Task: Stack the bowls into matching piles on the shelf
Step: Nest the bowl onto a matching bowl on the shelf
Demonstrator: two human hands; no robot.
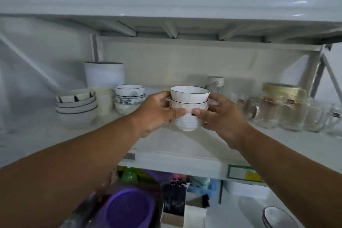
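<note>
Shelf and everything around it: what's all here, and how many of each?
Stack of white bowls: three, black-rimmed on top, ribbed at bottom; held at mid shelf.
Wide black-rimmed white bowls: about four, stacked; shelf left.
Small blue-patterned bowls: several, stacked; right of those.
Tall white canister: one; back left.
Clear glass mugs: several; shelf right.
Purple plastic basket: one; below.
Left hand, right hand: gripping the held stack's sides.
</note>
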